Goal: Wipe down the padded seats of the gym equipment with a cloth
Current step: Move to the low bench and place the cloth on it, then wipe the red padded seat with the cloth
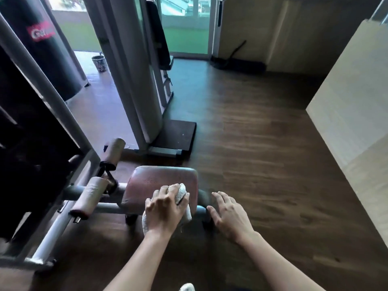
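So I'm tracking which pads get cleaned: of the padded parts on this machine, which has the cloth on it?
The flat reddish seat pad; the left hand presses the white cloth there. Both roller pads are untouched.

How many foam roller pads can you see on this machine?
2. One roller pad stands farther away, left of the seat; the other roller pad lies nearer, at the seat's left beside the frame. The dark machine on the left may hide more.

Left hand (165,208) curled in a grip; right hand (227,215) spread flat.
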A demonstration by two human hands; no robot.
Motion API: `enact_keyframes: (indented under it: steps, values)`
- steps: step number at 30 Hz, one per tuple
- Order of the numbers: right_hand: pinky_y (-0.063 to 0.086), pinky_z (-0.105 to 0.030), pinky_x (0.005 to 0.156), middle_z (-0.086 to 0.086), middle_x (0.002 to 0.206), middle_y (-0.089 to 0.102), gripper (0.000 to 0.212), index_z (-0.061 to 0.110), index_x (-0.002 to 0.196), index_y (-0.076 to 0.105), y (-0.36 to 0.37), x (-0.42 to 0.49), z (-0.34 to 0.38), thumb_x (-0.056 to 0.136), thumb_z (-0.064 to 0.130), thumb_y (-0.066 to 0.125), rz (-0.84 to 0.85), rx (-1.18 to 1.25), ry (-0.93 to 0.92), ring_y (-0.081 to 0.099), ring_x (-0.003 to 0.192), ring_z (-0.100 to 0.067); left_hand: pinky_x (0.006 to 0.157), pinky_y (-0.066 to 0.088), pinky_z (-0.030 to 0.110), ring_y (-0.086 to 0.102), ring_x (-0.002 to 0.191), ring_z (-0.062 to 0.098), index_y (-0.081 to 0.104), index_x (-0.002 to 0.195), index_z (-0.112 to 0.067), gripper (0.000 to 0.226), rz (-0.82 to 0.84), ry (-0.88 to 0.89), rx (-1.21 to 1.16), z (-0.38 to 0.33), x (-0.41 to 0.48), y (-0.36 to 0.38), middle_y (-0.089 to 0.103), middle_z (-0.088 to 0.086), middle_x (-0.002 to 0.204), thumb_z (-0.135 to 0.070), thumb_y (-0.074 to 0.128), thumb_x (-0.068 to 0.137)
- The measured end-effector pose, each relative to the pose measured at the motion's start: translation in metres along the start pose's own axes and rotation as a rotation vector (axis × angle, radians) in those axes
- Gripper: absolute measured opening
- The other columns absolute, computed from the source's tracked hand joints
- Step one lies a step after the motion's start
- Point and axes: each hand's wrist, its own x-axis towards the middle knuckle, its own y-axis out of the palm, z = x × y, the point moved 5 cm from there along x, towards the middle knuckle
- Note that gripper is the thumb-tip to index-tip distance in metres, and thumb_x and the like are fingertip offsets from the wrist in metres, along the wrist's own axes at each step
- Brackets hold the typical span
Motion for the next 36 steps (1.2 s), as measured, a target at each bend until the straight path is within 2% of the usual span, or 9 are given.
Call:
enact_keyframes:
  steps: [3, 6, 10, 14, 16, 25, 28, 30, 36]
  values:
    - [0.029, -0.032, 0.110, -0.005, 0.152, 0.032, 0.070, 0.018, 0.145, 0.031, 0.002, 0.057, -0.003, 0.090, 0.058, 0.016, 0.031, -0.031, -0.008, 0.030, 0.138, -0.021, 0.069, 0.049, 0.042, 0.064, 0.083, 0.027, 0.066, 0.108, -0.027, 0.049, 0.001, -0.041, 0.016, 0.011, 0.045, 0.024, 0.069, 0.001, 0.096, -0.059, 0.039, 0.082]
    - [0.029, -0.034, 0.110, -0.006, 0.152, 0.032, 0.062, 0.016, 0.145, 0.031, 0.012, 0.122, -0.006, 0.096, 0.052, 0.026, 0.082, -0.045, -0.055, 0.031, 0.138, -0.022, 0.069, 0.049, 0.043, 0.064, 0.082, 0.028, 0.067, 0.107, -0.026, 0.050, -0.007, -0.113, 0.011, 0.024, 0.089, 0.053, 0.069, 0.002, 0.094, -0.058, 0.039, 0.081]
    - [0.035, -0.038, 0.106, -0.009, 0.149, 0.037, 0.068, 0.014, 0.143, 0.036, 0.029, 0.205, -0.011, 0.090, 0.054, 0.020, 0.155, -0.073, -0.145, 0.037, 0.133, -0.026, 0.069, 0.047, 0.041, 0.062, 0.084, 0.029, 0.066, 0.109, -0.026, 0.049, 0.010, -0.224, 0.079, 0.042, 0.137, 0.093, 0.068, 0.003, 0.096, -0.057, 0.039, 0.082]
    - [0.045, -0.042, 0.093, -0.011, 0.137, 0.050, 0.071, 0.011, 0.134, 0.047, 0.042, 0.277, -0.011, 0.086, 0.055, 0.017, 0.179, -0.098, -0.291, 0.052, 0.118, -0.032, 0.072, 0.046, 0.043, 0.062, 0.084, 0.030, 0.066, 0.107, -0.027, 0.050, -0.001, -0.409, 0.075, 0.056, 0.176, 0.128, 0.067, 0.005, 0.095, -0.058, 0.039, 0.080]
    - [0.046, -0.042, 0.091, -0.011, 0.134, 0.053, 0.071, 0.011, 0.131, 0.049, 0.050, 0.310, -0.009, 0.085, 0.055, 0.017, 0.193, -0.117, -0.358, 0.053, 0.115, -0.032, 0.074, 0.045, 0.042, 0.062, 0.087, 0.030, 0.065, 0.109, -0.027, 0.050, -0.013, -0.493, 0.071, 0.064, 0.191, 0.145, 0.067, 0.004, 0.099, -0.058, 0.039, 0.080]
    - [0.047, -0.042, 0.092, -0.014, 0.134, 0.052, 0.062, 0.008, 0.129, 0.050, 0.127, 0.409, 0.024, 0.089, 0.050, 0.026, 0.282, -0.158, -0.572, 0.052, 0.117, -0.033, 0.071, 0.046, 0.044, 0.061, 0.084, 0.032, 0.066, 0.109, -0.025, 0.042, -0.091, -0.754, 0.107, 0.128, 0.201, 0.211, 0.067, 0.005, 0.097, -0.052, 0.052, 0.079]
    - [0.043, -0.042, 0.099, -0.014, 0.141, 0.045, 0.064, 0.009, 0.135, 0.044, 0.162, 0.431, 0.045, 0.090, 0.051, 0.024, 0.311, -0.171, -0.634, 0.045, 0.126, -0.032, 0.071, 0.046, 0.044, 0.061, 0.082, 0.032, 0.067, 0.108, -0.026, 0.042, -0.108, -0.831, 0.144, 0.164, 0.194, 0.234, 0.067, 0.005, 0.096, -0.052, 0.052, 0.079]
    - [0.040, -0.043, 0.103, -0.015, 0.144, 0.042, 0.064, 0.009, 0.137, 0.041, 0.185, 0.443, 0.059, 0.091, 0.050, 0.023, 0.323, -0.182, -0.676, 0.041, 0.130, -0.032, 0.072, 0.046, 0.043, 0.062, 0.083, 0.032, 0.067, 0.107, -0.026, 0.041, -0.119, -0.866, 0.167, 0.189, 0.192, 0.248, 0.067, 0.005, 0.096, -0.051, 0.051, 0.078]
    - [0.040, -0.047, 0.103, -0.019, 0.141, 0.047, 0.061, 0.004, 0.135, 0.047, 0.255, 0.467, 0.093, 0.093, 0.044, 0.029, 0.342, -0.215, -0.814, 0.045, 0.129, -0.036, 0.074, 0.046, 0.042, 0.062, 0.086, 0.032, 0.067, 0.110, -0.026, 0.042, -0.139, -0.904, 0.252, 0.248, 0.184, 0.292, 0.067, 0.006, 0.100, -0.051, 0.053, 0.080]
